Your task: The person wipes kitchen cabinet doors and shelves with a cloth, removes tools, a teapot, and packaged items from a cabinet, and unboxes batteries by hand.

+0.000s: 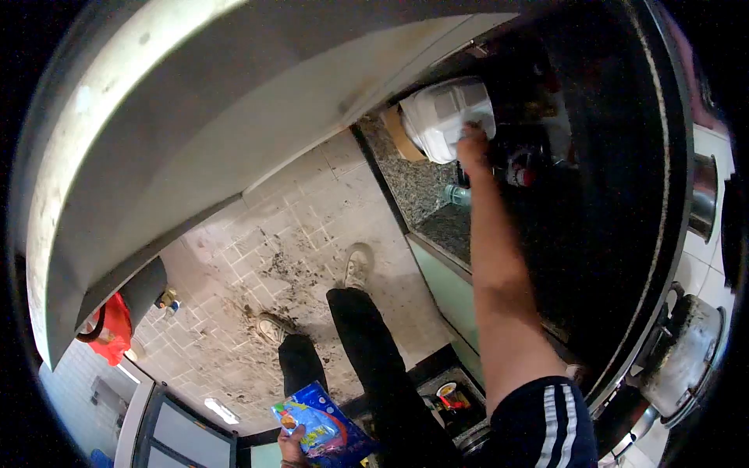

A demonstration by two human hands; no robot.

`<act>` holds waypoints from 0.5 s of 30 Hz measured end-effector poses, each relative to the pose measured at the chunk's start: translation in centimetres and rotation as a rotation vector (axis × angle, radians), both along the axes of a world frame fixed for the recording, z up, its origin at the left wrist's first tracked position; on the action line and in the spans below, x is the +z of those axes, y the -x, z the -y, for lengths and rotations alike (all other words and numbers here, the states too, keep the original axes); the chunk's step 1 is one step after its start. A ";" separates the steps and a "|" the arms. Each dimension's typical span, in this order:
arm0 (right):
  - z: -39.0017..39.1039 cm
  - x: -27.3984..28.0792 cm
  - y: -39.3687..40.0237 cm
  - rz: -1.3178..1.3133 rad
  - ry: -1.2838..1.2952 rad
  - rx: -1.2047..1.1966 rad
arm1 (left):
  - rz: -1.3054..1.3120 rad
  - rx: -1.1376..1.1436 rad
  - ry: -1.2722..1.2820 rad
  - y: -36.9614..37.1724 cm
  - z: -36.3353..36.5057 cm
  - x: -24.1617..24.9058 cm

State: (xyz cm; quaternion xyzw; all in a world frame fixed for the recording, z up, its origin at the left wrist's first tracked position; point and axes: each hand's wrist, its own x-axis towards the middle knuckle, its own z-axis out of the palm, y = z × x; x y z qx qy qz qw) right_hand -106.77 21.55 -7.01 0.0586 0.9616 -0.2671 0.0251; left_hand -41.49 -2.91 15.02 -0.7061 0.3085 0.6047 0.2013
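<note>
At one o'clock, the right hand (473,147), the nearer one, overlaps a white container (445,113) lying towards eleven o'clock from its blurred fingers, their grip and the container's long axis unclear, while near six o'clock the left hand (292,448), partly cut off, pinches a blue packet's (324,429) edge.

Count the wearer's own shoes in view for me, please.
2: the left shoe on the dirty tiled floor, and the right shoe farther forward, nearer the pale green cabinet.
</note>
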 end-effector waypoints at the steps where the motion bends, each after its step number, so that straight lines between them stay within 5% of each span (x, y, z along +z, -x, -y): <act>1: 1.7 1.5 -1.8 0.050 0.053 0.089 | -0.006 -0.017 0.028 0.4 0.0 -0.1; 5: 4.3 6.3 -9.5 0.641 0.646 0.388 | -0.024 -0.038 0.065 -0.4 0.0 -0.7; 6: 4.4 6.3 -10.9 0.698 0.761 0.250 | -0.023 -0.041 0.067 -0.9 0.0 -0.9; 9: 2.7 3.6 -10.1 0.276 0.587 -0.275 | -0.097 -0.048 0.060 -3.3 -0.3 -2.1; 15: -5.4 -3.6 -0.8 0.000 0.030 -0.086 | -0.016 -0.066 0.043 -3.4 -0.3 -1.9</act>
